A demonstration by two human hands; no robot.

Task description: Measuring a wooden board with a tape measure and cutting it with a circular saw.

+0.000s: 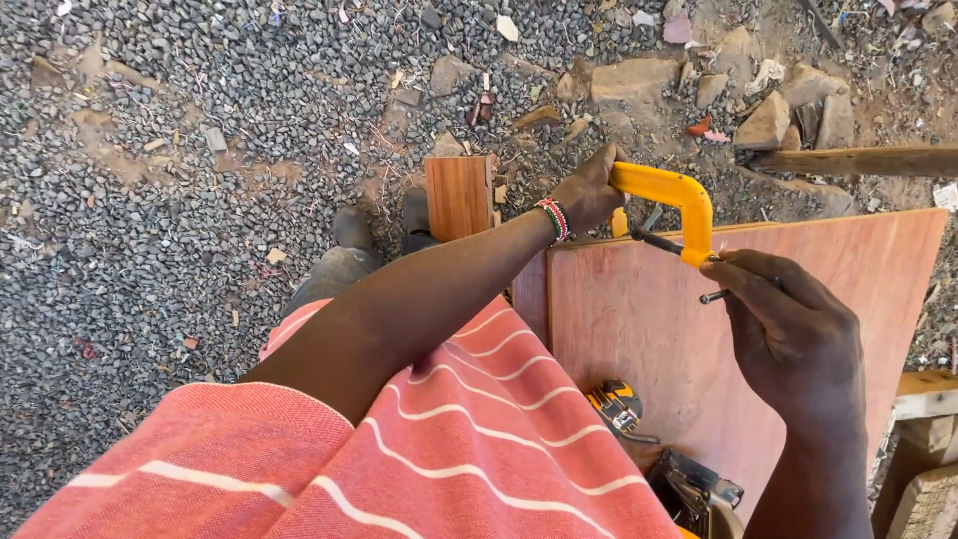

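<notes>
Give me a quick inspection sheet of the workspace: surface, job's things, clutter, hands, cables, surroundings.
Surface: reddish board, lying flat, bare in the middle.
Job's things: yellow clamp set over the board's far edge, its screw above the board.
Clutter: yellow-black power tool and a dark tool at the board's near edge.
Hands: left hand grips the clamp's frame; right hand is on the screw's handle.
Cables: nothing seen.
Surroundings: gravel, stones, a wood offcut, timber at right.
</notes>
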